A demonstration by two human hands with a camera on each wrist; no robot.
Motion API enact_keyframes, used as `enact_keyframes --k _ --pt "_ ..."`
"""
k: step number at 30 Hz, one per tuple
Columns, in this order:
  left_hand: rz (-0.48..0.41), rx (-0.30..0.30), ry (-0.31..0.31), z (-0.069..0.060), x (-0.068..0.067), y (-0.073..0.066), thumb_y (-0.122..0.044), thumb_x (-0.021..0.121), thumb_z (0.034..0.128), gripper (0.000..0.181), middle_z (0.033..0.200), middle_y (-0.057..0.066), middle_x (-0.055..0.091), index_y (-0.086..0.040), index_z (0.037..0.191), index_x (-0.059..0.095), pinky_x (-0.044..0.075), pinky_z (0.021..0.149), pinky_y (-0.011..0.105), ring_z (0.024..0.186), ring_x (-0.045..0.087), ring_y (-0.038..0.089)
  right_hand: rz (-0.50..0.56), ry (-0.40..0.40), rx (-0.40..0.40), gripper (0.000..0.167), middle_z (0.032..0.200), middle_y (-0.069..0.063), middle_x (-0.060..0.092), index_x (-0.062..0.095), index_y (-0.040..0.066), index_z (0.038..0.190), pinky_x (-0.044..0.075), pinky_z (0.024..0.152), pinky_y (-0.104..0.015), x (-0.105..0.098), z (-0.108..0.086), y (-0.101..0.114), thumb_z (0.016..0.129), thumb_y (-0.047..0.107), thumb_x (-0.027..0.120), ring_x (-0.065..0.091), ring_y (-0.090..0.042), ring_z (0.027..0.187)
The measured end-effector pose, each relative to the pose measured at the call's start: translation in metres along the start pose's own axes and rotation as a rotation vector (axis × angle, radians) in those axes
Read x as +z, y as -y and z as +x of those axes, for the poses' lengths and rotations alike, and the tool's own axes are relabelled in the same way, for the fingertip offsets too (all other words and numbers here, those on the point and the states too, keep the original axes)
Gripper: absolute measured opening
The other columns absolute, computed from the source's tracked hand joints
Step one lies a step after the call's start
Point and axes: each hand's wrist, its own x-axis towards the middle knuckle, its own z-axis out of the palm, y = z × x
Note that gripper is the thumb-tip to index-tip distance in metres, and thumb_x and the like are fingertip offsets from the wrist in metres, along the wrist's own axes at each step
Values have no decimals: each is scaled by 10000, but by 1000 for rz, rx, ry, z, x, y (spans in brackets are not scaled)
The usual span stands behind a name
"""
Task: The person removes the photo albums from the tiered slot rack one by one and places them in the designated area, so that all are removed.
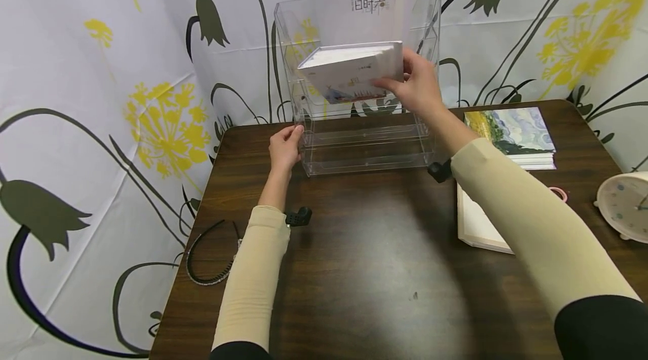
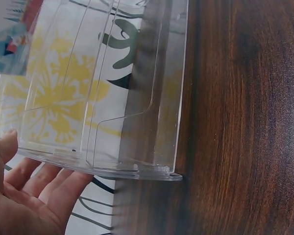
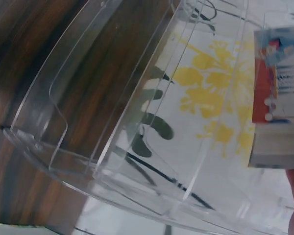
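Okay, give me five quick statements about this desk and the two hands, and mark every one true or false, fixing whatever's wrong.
1. The person's right grip pinches a small illustrated book. True.
2. The person's left grip is on the alarm clock. False: it touches the side of the clear rack.
3. A larger white book shows behind the small one in the head view. True.
4. The headband lies to the right of the rack. False: it lies on the left part of the desk, next to the left sleeve.
5. The stack with a painted landscape cover sits inside the rack. False: it lies on the desk, right of the rack.
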Motion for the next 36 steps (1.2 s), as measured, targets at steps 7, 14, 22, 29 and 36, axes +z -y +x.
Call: enact_keyframes --k 7,14,22,29,36 --pt "-19 -1 12 0 0 -3 -339 620 978 376 1216 74 637 -91 1258 665 573 803 465 1004 531 154 85 -168 -214 407 1110 -76 713 644 2 1141 569 817 -293 -19 -33 38 779 29 828 674 -153 990" --pt "4 -9 12 -4 -3 -2 -369 611 979 396 1217 68 634 -96 1261 662 586 749 395 988 533 149 300 -203 -187 431 1092 -128 701 635 20 1164 579 753 -264 -38 -73 42 771 -63 790 698 -187 927" --pt "7 -5 14 -4 -2 -3 -374 611 978 397 1181 74 639 -92 1252 665 585 761 415 953 543 153 577 -138 167 486 1021 -44 730 584 -5 1233 579 690 -241 -56 -141 3 789 -97 759 713 -143 871" --pt "-15 -27 18 -2 -1 -1 -390 602 979 412 1187 60 623 -103 1270 654 573 807 437 975 526 135 410 5 531 560 865 103 726 456 -55 1316 585 610 -269 -55 -198 -30 874 110 757 710 -102 758" --pt "-3 -24 19 0 0 0 -370 596 987 388 1187 61 623 -108 1267 656 575 802 426 955 525 134 316 82 744 669 864 41 724 413 -89 1377 590 625 -307 -48 -230 -54 882 198 760 705 -126 737"
